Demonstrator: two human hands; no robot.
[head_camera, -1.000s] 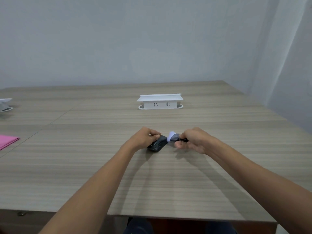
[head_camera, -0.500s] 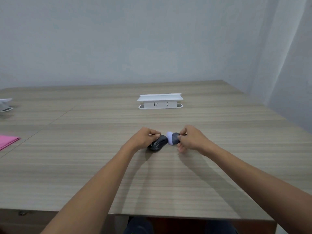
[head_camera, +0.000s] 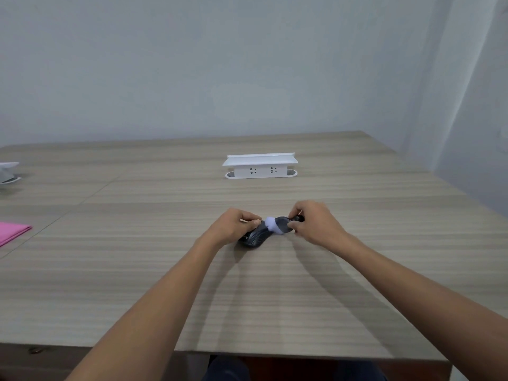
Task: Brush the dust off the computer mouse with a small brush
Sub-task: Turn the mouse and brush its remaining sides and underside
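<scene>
1. Left hand point(head_camera: 233, 228) curled over dark rounded plastic computer mouse point(head_camera: 254, 238), mid wooden bench point(head_camera: 275, 298).
2. Right hand point(head_camera: 316, 225) pinching small dark-handled brush point(head_camera: 280, 224), pale bristles touching mouse (far end).
3. White socket box point(head_camera: 260, 166) farther back.

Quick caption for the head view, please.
Left hand steadies black mouse on table; right hand brushes it with small brush.

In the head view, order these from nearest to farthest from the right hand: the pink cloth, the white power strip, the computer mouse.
From the right hand, which holds the small brush:
1. Computer mouse, just to its left, held by the left hand.
2. White power strip, farther back on the table, toward the wall.
3. Pink cloth, at the far left edge.
</scene>
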